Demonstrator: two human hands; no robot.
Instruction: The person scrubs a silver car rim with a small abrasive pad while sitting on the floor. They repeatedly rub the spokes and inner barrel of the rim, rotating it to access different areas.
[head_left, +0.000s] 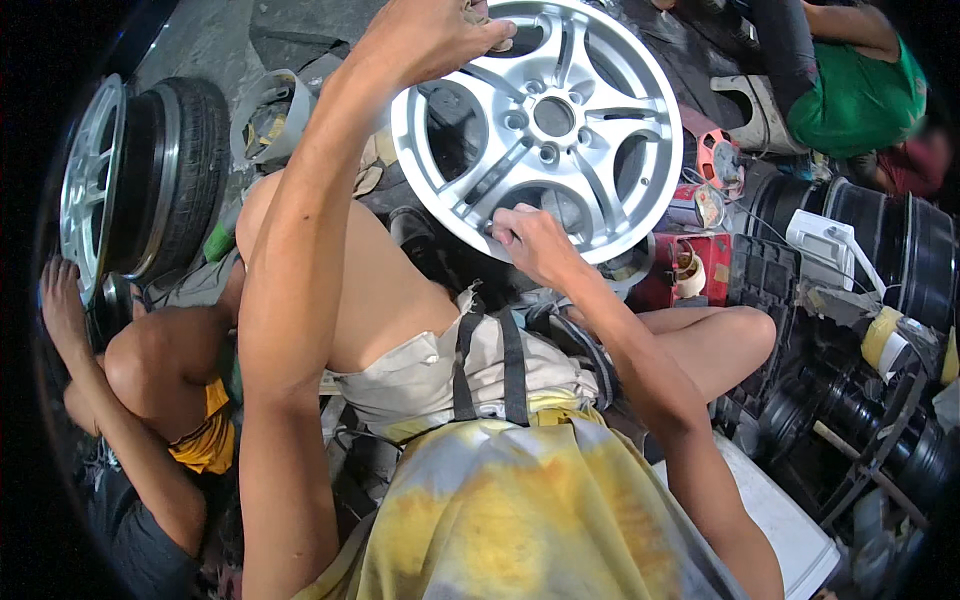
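A silver alloy wheel rim (555, 117) with paired spokes stands tilted in front of my lap, its face toward me. My left hand (432, 38) reaches to the rim's upper left edge. Its fingers are bent around a small beige-grey piece, partly cut off by the top of the picture; what it is I cannot make out. At the rim's lower edge, my right hand (540, 245) is closed with curled fingers, gripping the lip near a lower spoke.
At left, a person's hand (63, 290) rests by another silver wheel (92, 190), beside a black tyre (200, 150). A whitish bucket (272, 118) stands behind my knee. On the right are a red box (712, 262), black wheel barrels (925, 255) and a person in green (860, 95).
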